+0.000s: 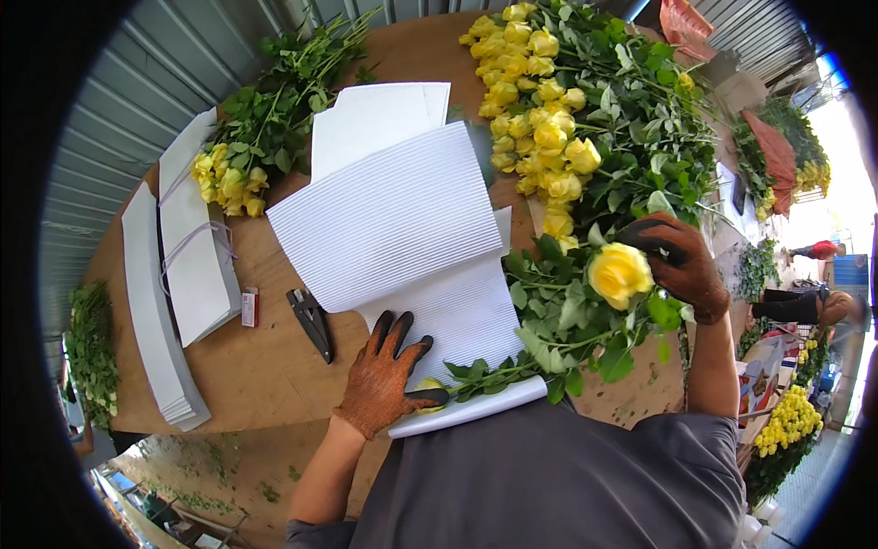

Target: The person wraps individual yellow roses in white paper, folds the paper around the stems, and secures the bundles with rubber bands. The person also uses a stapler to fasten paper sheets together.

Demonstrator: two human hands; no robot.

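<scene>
My left hand (384,384), in a brown and black work glove, presses on a sheet of white corrugated paper (391,233) with its fingers spread. Its thumb lies across a pale yellow rose head (431,386), whose leafy stem runs right along the rolled near edge (473,410) of the paper, against my shirt. To the right, my gloved right hand (682,264) has hold of a large open yellow rose (621,276) just below or behind its bloom; the exact grip is hidden. Beyond it, many cut yellow roses (549,130) lie piled with their leafy stems pointing right.
On the wooden table (267,384) are a black stapler (312,326), a small red-and-white box (250,307), stacks of folded white card (195,254) and a rose bunch (233,175). A corrugated metal wall (164,82) borders the far left. Other people (816,305) stand at right.
</scene>
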